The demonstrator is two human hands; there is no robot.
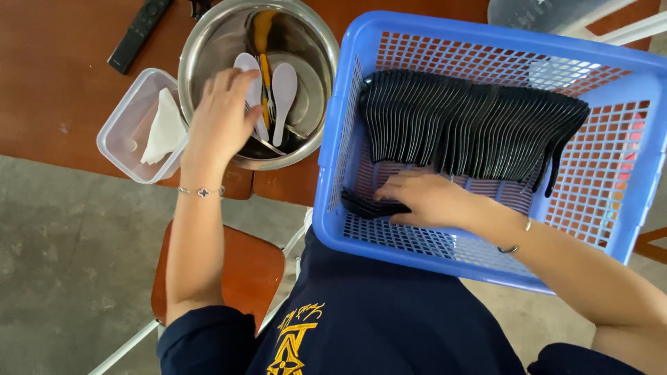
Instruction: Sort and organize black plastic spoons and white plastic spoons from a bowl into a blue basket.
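The left hand (221,114) reached into a round steel bowl (208,42) at about eleven o'clock in the view, its fingers curled over the handle of a white soup spoon (246,66). Whether the fingers were truly closed on that spoon could not be told. A second white spoon (283,87) lay just beside it at three o'clock, with an orange-handled utensil (262,35) between and above them.

The right hand (431,198) lay inside a blue plastic basket (486,257) resting on the person's lap, toward three o'clock of the bowl. Its fingers were pressed together, flat on a small stack of black spoons (368,206) at the basket's nine o'clock side. Above the hand, at twelve o'clock, a long row of nested black spoons (472,125) stretched across the basket.

A clear plastic box (121,132) holding a folded white cloth (165,128) sat at the bowl's eight o'clock, touching it. Both stood on a brown wooden table (48,83), with a black remote control (137,33) at ten o'clock. Both wrists wore thin bracelets.
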